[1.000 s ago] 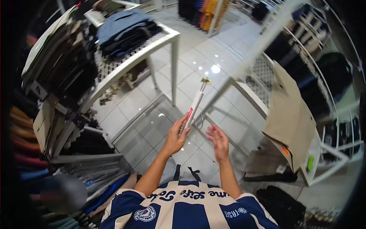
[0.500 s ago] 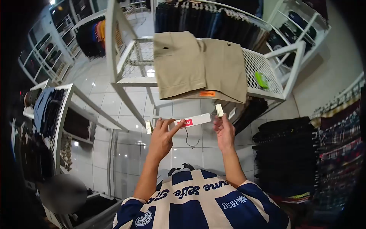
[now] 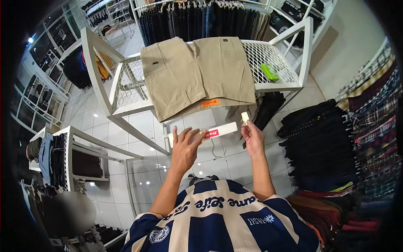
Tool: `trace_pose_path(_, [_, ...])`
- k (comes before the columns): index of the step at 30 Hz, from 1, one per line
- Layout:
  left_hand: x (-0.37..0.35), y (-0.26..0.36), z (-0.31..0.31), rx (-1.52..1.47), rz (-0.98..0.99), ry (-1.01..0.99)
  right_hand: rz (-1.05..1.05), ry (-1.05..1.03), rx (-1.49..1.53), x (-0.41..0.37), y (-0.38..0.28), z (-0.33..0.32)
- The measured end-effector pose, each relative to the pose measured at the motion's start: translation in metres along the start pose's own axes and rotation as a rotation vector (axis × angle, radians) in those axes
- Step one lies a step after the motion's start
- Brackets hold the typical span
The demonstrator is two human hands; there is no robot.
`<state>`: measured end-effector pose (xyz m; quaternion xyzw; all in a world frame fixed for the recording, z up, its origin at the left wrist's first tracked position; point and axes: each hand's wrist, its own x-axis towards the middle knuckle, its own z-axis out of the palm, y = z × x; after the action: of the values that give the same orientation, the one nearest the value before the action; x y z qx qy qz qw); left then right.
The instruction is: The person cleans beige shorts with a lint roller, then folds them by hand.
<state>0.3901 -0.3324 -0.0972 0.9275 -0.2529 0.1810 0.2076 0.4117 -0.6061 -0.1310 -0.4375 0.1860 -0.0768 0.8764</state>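
Note:
Khaki shorts (image 3: 176,75) lie spread over a white mesh rack, waistband toward me, with an orange label (image 3: 210,103) at the waist. In front of them I hold a white clip hanger (image 3: 226,129) with a red label; its metal hook (image 3: 215,152) points down toward me. My left hand (image 3: 184,147) grips the left part of the bar, some fingers stretched over it, partly covering the left clip. At the other end, my right hand (image 3: 253,140) pinches the cream-coloured right clip (image 3: 245,118). A gap separates the hanger from the waistband.
The white mesh rack (image 3: 275,47) also bears a bright green packet (image 3: 269,72). Behind it hangs a row of dark trousers (image 3: 197,23). Dark folded or hung clothes (image 3: 317,155) and plaid shirts (image 3: 373,122) fill the right side. A lower white rack (image 3: 96,136) stands left.
My view has shifted, so the rack and shorts appear further left. Both hands stay on the hanger; my left fingers are more spread, and my right hand now pinches the right clip more closely.

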Motion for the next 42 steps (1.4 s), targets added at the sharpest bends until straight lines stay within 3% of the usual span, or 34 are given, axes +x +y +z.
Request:
trace_pose_path(1, [-0.005,-0.003,-0.003,0.001,0.001,0.001,-0.001,-0.001,0.001,0.001,0.000,0.001])
trace_pose_path(3, [-0.016,-0.006,-0.012,-0.032,-0.144,0.375,-0.055,-0.004,-0.009,0.004,0.000,-0.002])
trace_pose_path(5, [-0.027,-0.022,-0.007,-0.043,-0.247,0.447,-0.065,0.016,-0.009,0.011,0.005,-0.005])
trace_pose_path(7, [-0.035,-0.049,0.014,-0.868,-0.750,0.498,-0.073,-0.003,0.015,0.015,0.011,-0.002])
trace_pose_path(8, [-0.040,-0.060,0.016,-0.879,-0.750,0.484,-0.068,-0.001,0.003,0.015,0.015,-0.002])
trace_pose_path(10, [-0.045,-0.075,0.016,-1.373,-0.993,0.083,-0.062,0.007,0.019,0.016,0.025,-0.003])
trace_pose_path(17, [-0.040,-0.076,0.017,-1.253,-1.014,0.132,-0.055,0.080,-0.003,0.008,0.026,-0.003])
trace_pose_path(22, [-0.031,-0.075,0.021,-1.275,-0.926,0.165,-0.069,0.031,-0.001,0.023,0.024,-0.009])
trace_pose_path(28, [-0.023,-0.059,0.038,-1.252,-1.050,0.302,-0.042,-0.001,-0.002,0.050,0.018,-0.016])
trace_pose_path(32, [-0.024,-0.046,0.043,-1.240,-1.078,0.289,-0.029,-0.027,0.008,0.065,0.017,-0.029])
trace_pose_path(35, [-0.019,-0.047,0.034,-1.355,-1.031,0.281,0.014,-0.014,0.007,0.067,0.004,-0.021])
trace_pose_path(42, [-0.016,-0.047,0.029,-1.284,-0.899,0.254,0.022,-0.043,-0.071,0.066,-0.011,-0.021])
